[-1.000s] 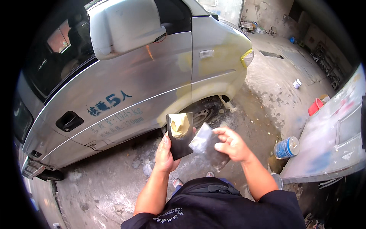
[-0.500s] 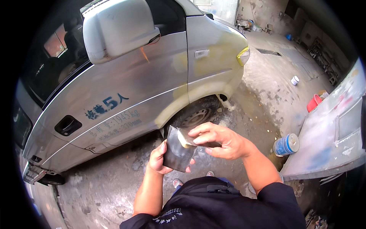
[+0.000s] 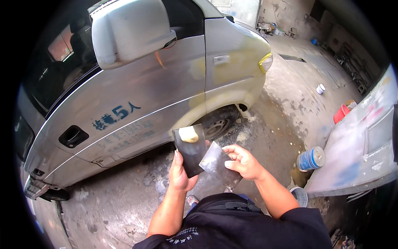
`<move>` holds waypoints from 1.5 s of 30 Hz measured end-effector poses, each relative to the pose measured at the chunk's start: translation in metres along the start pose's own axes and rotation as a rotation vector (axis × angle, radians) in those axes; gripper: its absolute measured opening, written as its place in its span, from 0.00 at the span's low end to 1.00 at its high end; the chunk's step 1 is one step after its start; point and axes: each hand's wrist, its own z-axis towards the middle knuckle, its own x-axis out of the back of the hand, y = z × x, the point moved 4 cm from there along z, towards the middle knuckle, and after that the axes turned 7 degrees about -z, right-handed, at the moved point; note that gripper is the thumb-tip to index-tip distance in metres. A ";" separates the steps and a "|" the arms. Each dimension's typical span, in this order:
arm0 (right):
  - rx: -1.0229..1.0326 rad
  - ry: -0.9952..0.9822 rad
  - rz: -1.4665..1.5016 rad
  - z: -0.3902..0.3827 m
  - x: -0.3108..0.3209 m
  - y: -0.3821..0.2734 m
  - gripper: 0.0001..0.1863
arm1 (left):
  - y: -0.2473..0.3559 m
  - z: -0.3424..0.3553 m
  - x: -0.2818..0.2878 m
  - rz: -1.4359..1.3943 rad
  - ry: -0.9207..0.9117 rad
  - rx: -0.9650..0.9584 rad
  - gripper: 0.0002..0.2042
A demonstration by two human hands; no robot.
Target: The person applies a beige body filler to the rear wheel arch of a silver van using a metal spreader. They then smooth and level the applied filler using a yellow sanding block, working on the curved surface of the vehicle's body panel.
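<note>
My left hand grips a dark flat putty board by its edges, with the fingers behind it. A cream lump of putty lies near the board's far end. Just to the right, my right hand pinches a thin grey metal putty spreader between thumb and fingers. The spreader's left corner overlaps the board's right edge; whether they touch I cannot tell. Beyond my hands stands a silver van, whose front fender carries yellowish filler patches.
The van's front wheel is close past the board. On the right, a blue and white can and a grey bucket stand by a paint-smeared panel. Farther back are a red bucket and a small white tub.
The spreader has come off the putty and moved nearer my body, its face now showing. The board has turned more upright, and the putty sits as a rounded lump near its far end.
</note>
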 end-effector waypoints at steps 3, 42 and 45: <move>0.071 -0.020 0.077 0.019 0.002 -0.019 0.22 | 0.000 -0.003 -0.005 0.087 -0.007 -0.039 0.32; 0.723 0.294 -1.099 0.019 -0.031 -0.091 0.22 | 0.000 0.002 0.004 0.500 0.129 -0.211 0.31; 0.739 0.213 -1.079 0.018 -0.049 -0.072 0.23 | 0.002 0.005 0.003 0.549 0.034 -0.321 0.30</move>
